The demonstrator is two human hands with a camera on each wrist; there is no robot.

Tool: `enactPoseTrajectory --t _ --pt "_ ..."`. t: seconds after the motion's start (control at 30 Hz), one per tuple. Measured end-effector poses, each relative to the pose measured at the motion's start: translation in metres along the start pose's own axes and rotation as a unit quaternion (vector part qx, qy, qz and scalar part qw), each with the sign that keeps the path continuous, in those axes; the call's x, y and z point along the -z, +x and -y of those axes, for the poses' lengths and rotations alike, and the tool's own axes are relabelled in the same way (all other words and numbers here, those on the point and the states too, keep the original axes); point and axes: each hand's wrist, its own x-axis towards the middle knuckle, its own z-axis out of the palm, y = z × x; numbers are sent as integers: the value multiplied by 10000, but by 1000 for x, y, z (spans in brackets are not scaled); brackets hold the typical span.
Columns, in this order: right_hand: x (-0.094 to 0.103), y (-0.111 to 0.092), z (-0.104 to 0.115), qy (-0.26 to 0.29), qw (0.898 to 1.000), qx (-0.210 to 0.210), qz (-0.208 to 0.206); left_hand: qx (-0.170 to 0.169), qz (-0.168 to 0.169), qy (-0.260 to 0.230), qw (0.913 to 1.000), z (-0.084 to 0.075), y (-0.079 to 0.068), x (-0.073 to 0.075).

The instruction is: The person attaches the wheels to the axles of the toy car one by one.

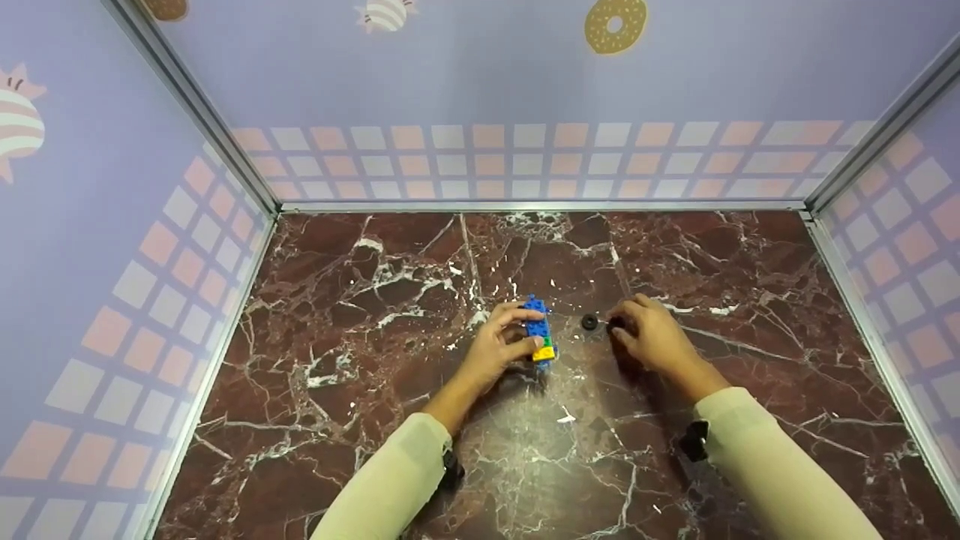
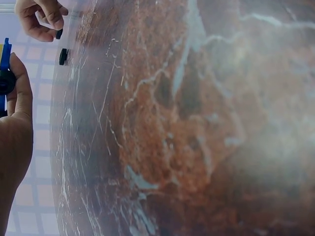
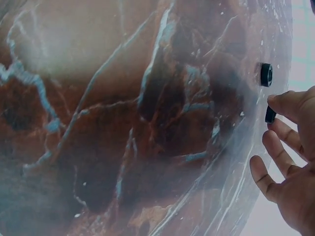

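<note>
My left hand point(image 1: 489, 351) grips a blue toy-brick vehicle base point(image 1: 535, 328) from its left side, thumb and fingers along its edges. A yellow brick point(image 1: 543, 353) and a green brick point(image 1: 547, 341) sit at the base's near end. In the left wrist view a black wheel point(image 2: 6, 82) shows on the base, partly cut off by the frame. My right hand point(image 1: 654, 335) pinches a small black wheel point(image 3: 270, 113) between thumb and index finger, the other fingers spread. Between the two hands, a second loose black wheel point(image 1: 589, 322) is on the table.
The dark red marbled table point(image 1: 360, 450) has white veins and glossy reflections. Patterned lilac panels point(image 1: 487, 90) enclose it at the back and both sides, with metal strips point(image 1: 540, 205) along the edges.
</note>
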Motion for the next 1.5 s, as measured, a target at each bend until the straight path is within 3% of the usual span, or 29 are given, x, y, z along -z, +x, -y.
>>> enactPoseTrajectory --t 0.3,0.67,1.07,1.5 --pt "-2 3 15 226 9994 130 -211 -6 22 -32 10000 -1 -2 0" --pt "-2 6 26 282 9992 203 -185 -188 22 2 9998 1 -3 0" --pt "-1 12 40 736 9965 262 -291 -69 43 34 10000 -1 -3 0" --pt "-2 19 54 1200 9919 332 -233 -214 52 147 9996 1 -1 1"
